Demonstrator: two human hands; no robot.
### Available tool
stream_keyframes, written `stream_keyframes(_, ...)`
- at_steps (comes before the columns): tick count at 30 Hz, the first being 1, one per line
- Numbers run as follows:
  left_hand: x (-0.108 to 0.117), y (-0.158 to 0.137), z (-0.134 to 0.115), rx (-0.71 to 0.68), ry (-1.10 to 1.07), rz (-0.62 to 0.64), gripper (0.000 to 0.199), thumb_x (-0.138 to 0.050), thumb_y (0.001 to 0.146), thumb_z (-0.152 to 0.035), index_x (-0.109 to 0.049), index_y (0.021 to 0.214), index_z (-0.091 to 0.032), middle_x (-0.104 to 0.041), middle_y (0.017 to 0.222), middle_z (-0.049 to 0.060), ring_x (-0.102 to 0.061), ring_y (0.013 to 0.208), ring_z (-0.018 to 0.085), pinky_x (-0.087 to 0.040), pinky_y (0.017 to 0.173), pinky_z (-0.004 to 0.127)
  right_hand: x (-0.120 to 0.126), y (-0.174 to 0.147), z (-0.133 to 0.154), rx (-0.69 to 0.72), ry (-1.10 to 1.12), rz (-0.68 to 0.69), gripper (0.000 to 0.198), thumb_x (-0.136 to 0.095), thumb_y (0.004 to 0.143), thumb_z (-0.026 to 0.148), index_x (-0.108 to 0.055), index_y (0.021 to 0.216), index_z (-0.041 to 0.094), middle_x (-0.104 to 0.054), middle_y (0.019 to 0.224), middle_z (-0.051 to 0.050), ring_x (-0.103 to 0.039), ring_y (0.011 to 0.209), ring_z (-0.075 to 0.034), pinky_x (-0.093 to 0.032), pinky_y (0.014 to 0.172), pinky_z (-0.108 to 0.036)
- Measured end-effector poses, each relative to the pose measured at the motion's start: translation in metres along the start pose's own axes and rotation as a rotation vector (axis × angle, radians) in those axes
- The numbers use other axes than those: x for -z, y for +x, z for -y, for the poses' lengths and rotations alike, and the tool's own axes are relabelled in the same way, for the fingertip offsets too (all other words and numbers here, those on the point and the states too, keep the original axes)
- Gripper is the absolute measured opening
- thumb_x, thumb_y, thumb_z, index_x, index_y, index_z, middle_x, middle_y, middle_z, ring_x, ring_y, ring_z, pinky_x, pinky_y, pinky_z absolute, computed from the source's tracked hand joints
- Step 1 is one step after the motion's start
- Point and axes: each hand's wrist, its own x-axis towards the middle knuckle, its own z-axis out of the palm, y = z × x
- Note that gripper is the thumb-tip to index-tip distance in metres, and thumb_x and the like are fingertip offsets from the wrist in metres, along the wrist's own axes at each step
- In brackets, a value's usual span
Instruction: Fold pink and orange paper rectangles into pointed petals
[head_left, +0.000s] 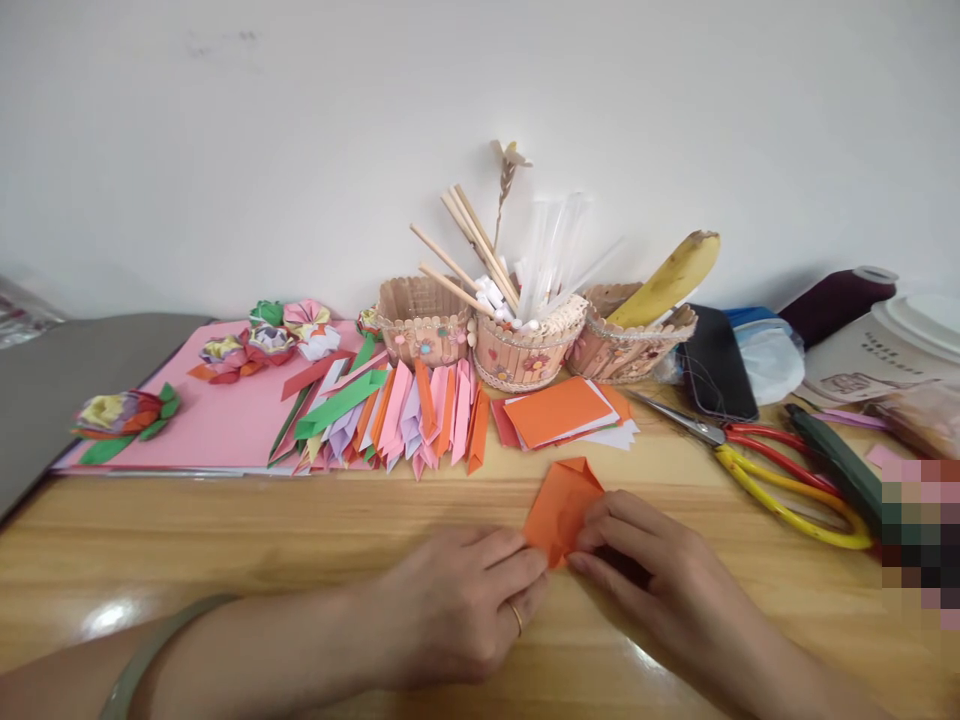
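Observation:
An orange sheet of paper with folded corners lies on the wooden table between my two hands. My left hand, with a ring on one finger, presses its fingertips on the sheet's lower left edge. On the lower right edge, my right hand pinches the paper between thumb and fingers. Just beyond the sheet is a stack of loose paper, orange on top. To its left lie many folded paper strips in pink, orange, green, purple and white.
Scissors with red and yellow handles lie right, near a dark phone. Decorated baskets along the wall hold sticks, clear tubes and a banana. Folded paper flowers rest on pink paper at left.

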Motion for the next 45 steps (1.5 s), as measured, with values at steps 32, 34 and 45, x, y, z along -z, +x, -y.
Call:
stream_keyframes(32,-0.005,-0.001,0.006,0.01,0.171,0.07,0.019,-0.044,0.093,-0.014,-0.061,0.099,-0.009,-0.061,0.094,0.008,-0.056,0.088,0.021,-0.049,0.077,0.035,0.015,-0.001,-0.002,0.306,-0.145,0.153,0.025,-0.042,0.088,0.009,-0.059,0.101,0.021,-0.057,0.087,-0.006,-0.051,0.078,-0.019,-0.042,0.067,-0.032)
stream_keyframes(34,-0.006,-0.002,0.009,0.044,0.204,0.044,0.015,-0.048,0.092,-0.015,-0.061,0.097,-0.01,-0.06,0.094,0.008,-0.056,0.091,0.022,-0.048,0.08,0.038,0.016,0.0,0.004,0.343,-0.154,0.169,0.026,-0.045,0.085,0.009,-0.06,0.104,0.019,-0.058,0.087,-0.007,-0.05,0.079,-0.02,-0.042,0.069,-0.034)
stream_keyframes(45,-0.006,-0.004,0.005,-0.013,0.083,-0.004,0.023,-0.043,0.093,-0.009,-0.065,0.093,-0.009,-0.065,0.099,0.006,-0.056,0.092,0.018,-0.045,0.089,0.035,0.008,0.0,0.007,0.192,-0.051,-0.02,0.021,-0.044,0.092,0.017,-0.062,0.101,0.02,-0.06,0.083,-0.005,-0.055,0.073,-0.016,-0.044,0.063,-0.029)
